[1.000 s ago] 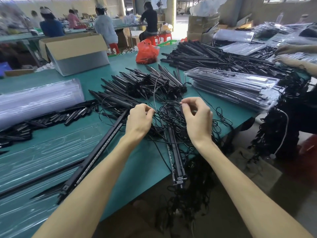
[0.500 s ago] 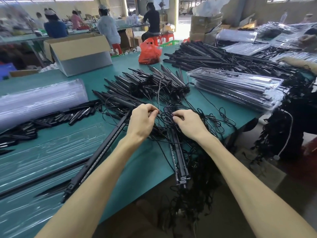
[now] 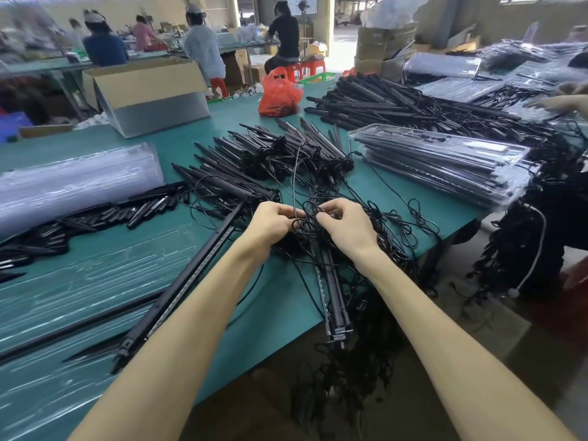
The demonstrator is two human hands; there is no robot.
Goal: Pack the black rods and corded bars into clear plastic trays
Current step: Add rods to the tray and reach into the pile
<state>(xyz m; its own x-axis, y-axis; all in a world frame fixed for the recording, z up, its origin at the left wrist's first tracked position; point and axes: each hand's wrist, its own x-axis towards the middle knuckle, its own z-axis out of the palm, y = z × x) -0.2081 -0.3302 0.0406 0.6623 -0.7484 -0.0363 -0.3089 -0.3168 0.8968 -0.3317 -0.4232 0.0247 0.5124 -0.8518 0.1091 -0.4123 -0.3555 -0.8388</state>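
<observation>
While pinching the tangle of thin black cords [image 3: 391, 218] near the front edge of the green table [image 3: 280, 300]: left hand [image 3: 270, 222] curled on a loop, right hand [image 3: 345, 226] curled on cords just beside, almost touching. Beneath the tangle, long black corded bars [image 3: 332, 297] overhanging the edge; further left, flat clear plastic trays [image 3: 95, 281].

One cardboard box [image 3: 143, 90], one red bag [image 3: 278, 93], one stack of filled trays [image 3: 445, 163], one cord tangle [image 3: 307, 218].
</observation>
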